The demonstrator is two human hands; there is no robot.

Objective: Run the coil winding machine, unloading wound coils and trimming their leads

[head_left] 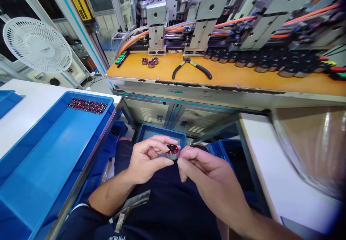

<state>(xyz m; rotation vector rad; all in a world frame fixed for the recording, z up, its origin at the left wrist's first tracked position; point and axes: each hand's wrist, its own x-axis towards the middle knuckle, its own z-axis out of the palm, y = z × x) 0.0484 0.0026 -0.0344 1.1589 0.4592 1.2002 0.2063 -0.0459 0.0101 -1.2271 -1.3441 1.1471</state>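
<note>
Above my lap, my left hand (pixel 147 158) grips a small round metal part (pixel 172 152) with dark and red windings between thumb and fingers. My right hand (pixel 205 168) is closed at the part's right side, thumb and index fingertips pinched together; whatever lies between them is too small to make out. Similar round parts (pixel 151 64) stand in a small group on the orange bench top (pixel 224 74). Pliers (pixel 190 66) with black and green handles lie open on that bench, to the right of the group.
At the left, a long blue tray (pixel 51 142) holds many small red and dark parts (pixel 87 105) at its far end. Machine heads (pixel 156 23) with orange hoses rise behind the bench. Dark cylindrical parts (pixel 263 61) line its right side. A white fan (pixel 38 45) stands far left.
</note>
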